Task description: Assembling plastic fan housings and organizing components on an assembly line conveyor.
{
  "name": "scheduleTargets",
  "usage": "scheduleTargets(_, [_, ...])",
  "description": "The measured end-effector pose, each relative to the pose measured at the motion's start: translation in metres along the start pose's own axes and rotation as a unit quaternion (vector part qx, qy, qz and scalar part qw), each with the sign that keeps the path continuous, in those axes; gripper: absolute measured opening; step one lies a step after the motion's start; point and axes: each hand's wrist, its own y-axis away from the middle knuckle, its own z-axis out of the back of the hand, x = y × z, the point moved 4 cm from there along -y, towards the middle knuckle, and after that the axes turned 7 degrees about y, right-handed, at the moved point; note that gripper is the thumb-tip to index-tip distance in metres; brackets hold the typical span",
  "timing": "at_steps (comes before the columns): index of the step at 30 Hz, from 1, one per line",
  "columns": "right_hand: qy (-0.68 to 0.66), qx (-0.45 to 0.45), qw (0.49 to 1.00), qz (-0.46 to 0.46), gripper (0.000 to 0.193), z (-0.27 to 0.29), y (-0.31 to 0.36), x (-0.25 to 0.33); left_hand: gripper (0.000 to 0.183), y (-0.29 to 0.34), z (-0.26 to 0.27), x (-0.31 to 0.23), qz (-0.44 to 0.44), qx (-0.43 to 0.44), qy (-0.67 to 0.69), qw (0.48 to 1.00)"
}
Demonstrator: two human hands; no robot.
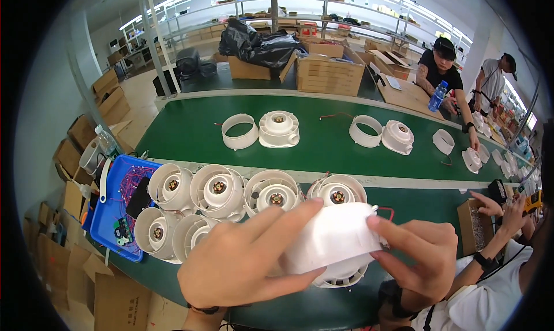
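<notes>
Between both hands is a white plastic ring point(332, 239), tilted so that its smooth outer wall shows. My left hand point(248, 259) grips its left side, with fingers over the top and the thumb along the lower edge. At the right end my right hand point(418, 253) pinches the rim, close to a short red wire point(388, 211). Partly hidden beneath the ring is a white round housing point(341, 278) with slots along its edge; I cannot tell whether the two touch. Beyond my hands stand several white fan housings point(216, 187) with rings on them.
A blue tray point(118, 249) with purple-red wires and small circuit boards lies at left. On the green belt point(190, 120) are loose rings point(240, 132) and housings point(279, 129). Co-workers sit at the right, near a small cardboard box point(474, 227). Cartons point(330, 74) stand behind.
</notes>
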Motion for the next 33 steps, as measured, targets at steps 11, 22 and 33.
scheduleTargets(11, [-0.263,0.086,0.954,-0.115,0.109,-0.013,0.000,-0.026,0.057,-0.002,0.003,-0.005,-0.108,-0.129,0.001,0.986])
scheduleTargets(22, [-0.304,0.000,0.949,-0.082,0.099,-0.017,-0.003,-0.025,0.054,0.000,-0.001,-0.009,-0.121,-0.133,-0.005,0.984])
scheduleTargets(33, [-0.307,-0.015,0.948,-0.079,0.094,-0.019,-0.003,-0.023,0.053,0.001,0.000,-0.008,-0.144,-0.135,-0.012,0.980])
